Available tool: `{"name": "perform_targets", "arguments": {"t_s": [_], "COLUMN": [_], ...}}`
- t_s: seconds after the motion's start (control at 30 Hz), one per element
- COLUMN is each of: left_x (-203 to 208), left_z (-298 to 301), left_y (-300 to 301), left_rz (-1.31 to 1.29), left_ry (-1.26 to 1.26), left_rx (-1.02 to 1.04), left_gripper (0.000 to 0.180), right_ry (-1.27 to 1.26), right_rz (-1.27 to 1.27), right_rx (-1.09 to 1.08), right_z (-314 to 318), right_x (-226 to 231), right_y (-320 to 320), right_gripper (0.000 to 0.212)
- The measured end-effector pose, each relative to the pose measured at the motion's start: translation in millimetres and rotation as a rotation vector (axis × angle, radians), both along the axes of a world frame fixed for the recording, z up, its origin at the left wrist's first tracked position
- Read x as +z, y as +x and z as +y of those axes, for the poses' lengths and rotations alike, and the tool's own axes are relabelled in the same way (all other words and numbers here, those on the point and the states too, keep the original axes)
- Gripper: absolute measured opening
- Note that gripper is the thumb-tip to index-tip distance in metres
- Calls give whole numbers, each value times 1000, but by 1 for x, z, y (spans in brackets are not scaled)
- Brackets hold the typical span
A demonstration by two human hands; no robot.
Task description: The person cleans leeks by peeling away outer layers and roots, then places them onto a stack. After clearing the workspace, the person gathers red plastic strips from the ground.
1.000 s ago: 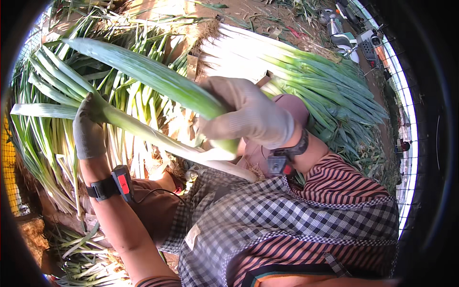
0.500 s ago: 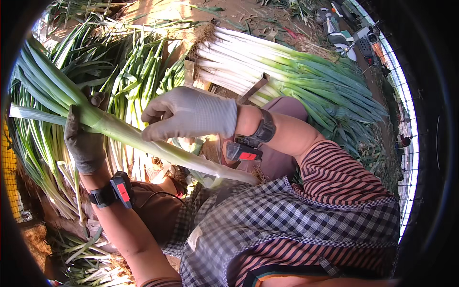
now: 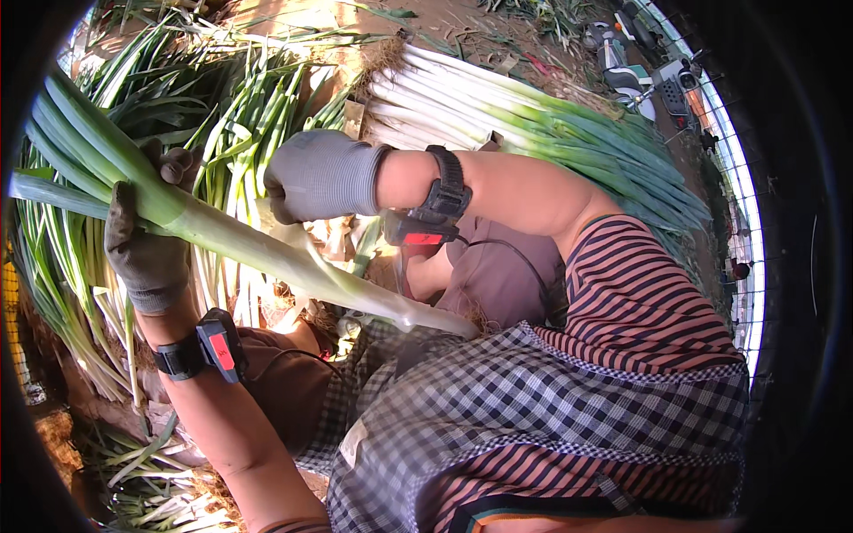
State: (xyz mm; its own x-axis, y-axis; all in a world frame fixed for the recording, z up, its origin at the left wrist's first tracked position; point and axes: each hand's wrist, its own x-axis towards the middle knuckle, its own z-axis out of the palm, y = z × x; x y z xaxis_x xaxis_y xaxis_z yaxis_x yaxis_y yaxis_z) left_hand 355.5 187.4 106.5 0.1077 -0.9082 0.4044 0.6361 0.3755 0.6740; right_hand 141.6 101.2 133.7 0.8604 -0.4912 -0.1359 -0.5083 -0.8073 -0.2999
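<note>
My left hand (image 3: 149,235), in a grey glove with dark fingers, is wrapped round a long green onion (image 3: 267,251) where the white stalk turns green. The stalk slants down to the right, its rooted end by my checked apron, and the blue-green leaves rise to the upper left. My right hand (image 3: 322,178), gloved in grey, hovers just above the middle of the stalk with its fingers curled closed. A pale loose strip (image 3: 311,249) of outer skin stands off the stalk below these fingers; whether they grip its end is hidden.
A neat stack of green onions (image 3: 498,98), white ends to the left, lies ahead on the right. Loose green onions (image 3: 98,284) heap up on the left, with more at the lower left. A wire mesh fence (image 3: 751,222) curves along the right; a tool-like object (image 3: 617,62) lies near it.
My right hand has moved up and slightly left off the stalk, its fingers curling in. The left hand still holds the green onion and has shifted a little to the left.
</note>
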Motion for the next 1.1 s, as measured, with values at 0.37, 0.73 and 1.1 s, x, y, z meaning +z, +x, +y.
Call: {"name": "perform_targets", "arguments": {"t_s": [0.37, 0.73, 1.1], "left_x": [-8, 7, -15], "left_z": [13, 7, 39], "left_y": [9, -14, 161], "left_rz": [-12, 460, 571], "left_ry": [24, 88, -204], "left_rx": [52, -225, -56], "left_gripper": [56, 42, 37], "right_ry": [-101, 1417, 2028], "right_rz": [520, -221, -354], "right_rx": [-155, 325, -75], "right_z": [-45, 56, 86], "right_x": [-14, -67, -40], "right_y": [-93, -84, -123], "right_gripper": [34, 63, 76]}}
